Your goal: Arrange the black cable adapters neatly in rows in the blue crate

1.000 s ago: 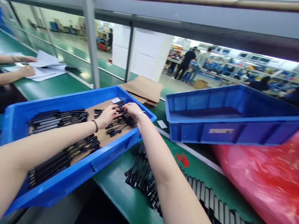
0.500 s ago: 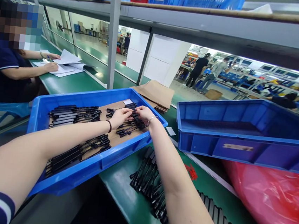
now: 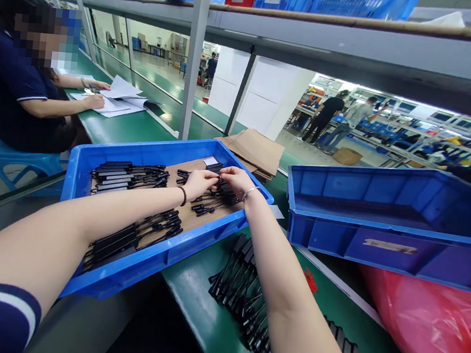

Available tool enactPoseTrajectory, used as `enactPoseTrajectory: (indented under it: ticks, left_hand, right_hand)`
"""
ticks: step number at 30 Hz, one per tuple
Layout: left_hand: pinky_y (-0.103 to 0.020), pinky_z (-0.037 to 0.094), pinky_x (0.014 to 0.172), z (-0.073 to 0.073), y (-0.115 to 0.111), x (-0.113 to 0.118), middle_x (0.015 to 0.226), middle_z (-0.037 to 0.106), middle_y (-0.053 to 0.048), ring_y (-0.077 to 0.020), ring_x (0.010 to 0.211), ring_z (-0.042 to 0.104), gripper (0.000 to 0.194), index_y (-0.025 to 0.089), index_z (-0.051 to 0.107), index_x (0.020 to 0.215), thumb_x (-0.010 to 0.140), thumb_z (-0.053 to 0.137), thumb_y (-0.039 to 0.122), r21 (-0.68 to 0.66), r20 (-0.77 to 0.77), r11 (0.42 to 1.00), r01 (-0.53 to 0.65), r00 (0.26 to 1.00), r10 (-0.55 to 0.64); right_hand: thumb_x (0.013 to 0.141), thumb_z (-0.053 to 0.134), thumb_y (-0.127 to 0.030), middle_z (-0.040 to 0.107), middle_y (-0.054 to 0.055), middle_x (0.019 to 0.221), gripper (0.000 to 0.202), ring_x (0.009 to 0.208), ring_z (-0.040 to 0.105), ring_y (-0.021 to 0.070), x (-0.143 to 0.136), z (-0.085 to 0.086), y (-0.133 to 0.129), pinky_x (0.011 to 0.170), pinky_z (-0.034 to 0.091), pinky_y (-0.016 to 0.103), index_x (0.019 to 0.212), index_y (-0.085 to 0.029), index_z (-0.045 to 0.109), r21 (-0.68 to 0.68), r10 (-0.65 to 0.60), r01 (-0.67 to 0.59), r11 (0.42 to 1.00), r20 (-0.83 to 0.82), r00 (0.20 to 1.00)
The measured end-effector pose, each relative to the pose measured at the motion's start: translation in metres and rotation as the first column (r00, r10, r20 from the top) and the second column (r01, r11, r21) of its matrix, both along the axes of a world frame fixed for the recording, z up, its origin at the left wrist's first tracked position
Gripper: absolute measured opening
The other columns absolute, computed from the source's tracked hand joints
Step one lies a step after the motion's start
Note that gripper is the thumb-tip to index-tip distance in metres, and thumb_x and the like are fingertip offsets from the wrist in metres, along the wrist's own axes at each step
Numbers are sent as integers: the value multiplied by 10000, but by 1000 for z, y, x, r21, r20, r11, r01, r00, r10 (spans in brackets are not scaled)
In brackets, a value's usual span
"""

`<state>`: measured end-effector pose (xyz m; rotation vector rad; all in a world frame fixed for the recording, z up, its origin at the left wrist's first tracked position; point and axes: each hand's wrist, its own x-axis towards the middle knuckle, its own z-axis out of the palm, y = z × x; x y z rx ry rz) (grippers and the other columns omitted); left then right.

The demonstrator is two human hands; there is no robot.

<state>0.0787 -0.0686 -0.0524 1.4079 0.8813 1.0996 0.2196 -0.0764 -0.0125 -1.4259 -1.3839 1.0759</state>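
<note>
Head view: the left hand (image 3: 200, 185) and the right hand (image 3: 237, 181) meet over the right end of a blue tray (image 3: 187, 249), fingers bent and fingertips almost together. Whether either grip is closed on a part cannot be told, since the spot between the fingertips is too small and partly covered. Black cabled parts (image 3: 212, 203) lie directly under and around both hands, some reaching out toward the near side of the tray, others half hidden behind the fingers.

Inside that same tray, brown card (image 3: 192, 218) lines the floor. Two more groups of parts lie on the left: a back group (image 3: 112, 178) with some grey faces showing, and a near group (image 3: 112, 245) partly covered by the left forearm. A white slip (image 3: 211, 161) sits at the far end, just beyond the hands.

To the right stands a second blue bin (image 3: 338, 239), tilted, with a pale label strip on its wall and a pink plastic bag (image 3: 433, 323) below it. Brown sheets (image 3: 258, 150) are stacked just behind the tray. On the green bench (image 3: 191, 291), a long row of similar parts (image 3: 237, 282) runs beneath the right forearm, with small red pieces (image 3: 311, 280) beside it.
</note>
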Motion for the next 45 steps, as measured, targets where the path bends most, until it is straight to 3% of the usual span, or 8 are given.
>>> enactPoseTrajectory:
  ticks: [5,9,19,25,33,37,42,45]
  left_hand:
    - [-228,503,572,2,1,0,738,642,-58,-109,566,615,165,85,604,846,696,624,149,-1,1,1000,-24,1000,24]
    - [-236,509,602,-1,4,-1,790,647,-72,-96,589,602,153,90,622,833,703,617,169,29,5,1000,-4,1000,3]
    - [-235,484,583,-8,9,-5,776,662,-72,-121,597,601,236,121,660,847,690,626,294,97,-150,995,-13,988,28]
    - [-239,482,594,-5,12,-6,773,667,-60,-128,607,592,213,131,668,836,703,590,278,181,-231,979,90,972,-46]
    - [-227,464,632,3,10,-10,770,669,-37,-147,687,590,214,148,682,821,695,574,282,287,-383,944,164,923,-44]
    - [-235,463,638,0,12,-10,770,658,-49,-132,674,576,217,127,669,818,682,601,281,264,-324,946,187,941,-95]
    - [-246,476,615,-5,11,-6,726,635,-48,-103,606,556,272,111,635,905,677,631,259,154,-86,981,114,991,-102]
    - [-244,478,599,-7,11,-5,735,634,-52,-95,586,546,262,107,649,863,677,640,291,106,-35,992,70,997,-67]
  right_hand:
    - [690,584,-141,524,-29,595,56,441,389,41,-1,2,-3,420,299,177,724,-132,539,-14,-15,16,1000,40,999]
    - [708,574,-166,490,-40,563,44,432,356,38,-2,3,-6,415,283,176,715,-132,547,-23,9,-8,1000,68,998]
    - [735,546,-187,473,-32,559,62,442,348,47,-2,-1,-2,420,281,181,702,-138,528,-38,47,-38,999,263,964]
    - [744,508,-158,434,-40,500,78,433,334,61,-3,-1,-3,426,256,198,667,-149,497,-89,91,-65,994,338,937]
    - [708,487,-106,371,-41,434,101,402,303,72,-2,0,-4,428,212,228,617,-150,493,-141,104,-56,988,359,927]
    - [694,499,-96,384,-36,429,108,393,309,71,-4,2,-6,423,210,232,598,-145,500,-171,107,-51,984,340,934]
    - [699,494,-104,372,-38,427,122,381,306,65,-7,7,-10,407,224,229,587,-148,476,-174,49,-1,985,275,960]
    - [670,491,-80,322,-51,398,115,358,286,62,-8,9,-12,389,197,233,583,-149,465,-179,5,41,983,247,969]
